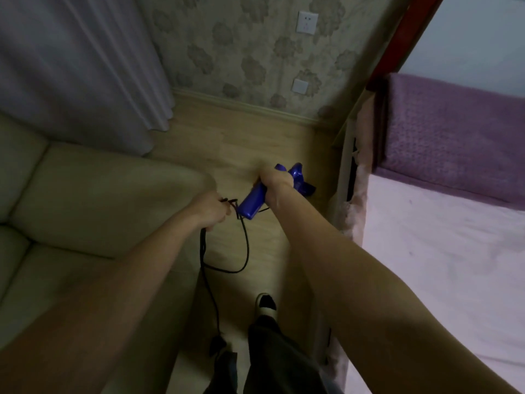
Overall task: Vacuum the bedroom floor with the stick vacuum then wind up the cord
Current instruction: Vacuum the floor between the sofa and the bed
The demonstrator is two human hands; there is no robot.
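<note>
My right hand [277, 182] grips the handle of the blue stick vacuum [254, 201], which stands over the wooden floor [227, 143] in the narrow gap between sofa and bed. Most of the vacuum's body is hidden below the handle and my hand. My left hand [210, 210] holds the black cord [245, 251] close to the handle's end. From there the cord hangs in a loop and trails down along the sofa's edge to the plug [217, 344] near the floor.
A beige sofa [85, 200] fills the left side and a bed [443, 251] with pink sheet and purple blanket the right. A grey curtain [79, 66] hangs at the back left. Two wall sockets [306, 22] sit on the flowered wallpaper. My foot [265, 305] stands on the floor strip.
</note>
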